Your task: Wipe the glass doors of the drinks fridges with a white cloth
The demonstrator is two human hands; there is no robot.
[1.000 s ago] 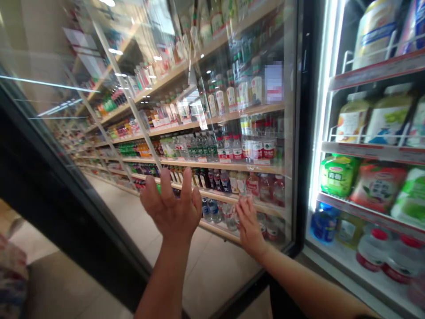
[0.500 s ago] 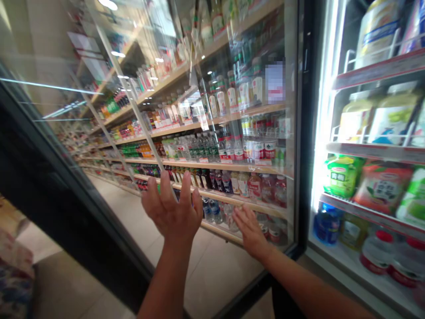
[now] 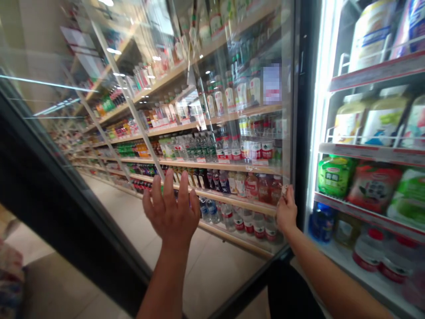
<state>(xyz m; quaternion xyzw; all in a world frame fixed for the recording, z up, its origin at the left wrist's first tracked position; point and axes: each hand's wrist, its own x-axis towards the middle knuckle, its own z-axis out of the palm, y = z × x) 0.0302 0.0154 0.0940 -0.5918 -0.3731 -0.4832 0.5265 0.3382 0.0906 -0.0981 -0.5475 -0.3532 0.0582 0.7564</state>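
A glass door (image 3: 212, 248) with a black frame stands swung open in front of me. My left hand (image 3: 172, 208) is raised with fingers spread, its palm toward the glass and seemingly resting on it. Nothing shows in that hand. Near the door's right edge, by the black frame (image 3: 300, 133), my right hand (image 3: 287, 210) is closed against the pane. A bit of something pale and crumpled (image 3: 284, 190) peeks out at its fingertips, too small to name.
At right, a lit cooler (image 3: 327, 84) holds bottles, a green bag (image 3: 334, 177), a red bag (image 3: 373, 188) and red-capped bottles (image 3: 370, 250). Long wooden shelves of drinks (image 3: 212, 165) show in the glass. Patterned fabric (image 3: 9, 279) lies at lower left.
My right hand has moved right across the glass, from the lower middle to the door's right edge, and up a little. My left hand stays spread in about the same place.
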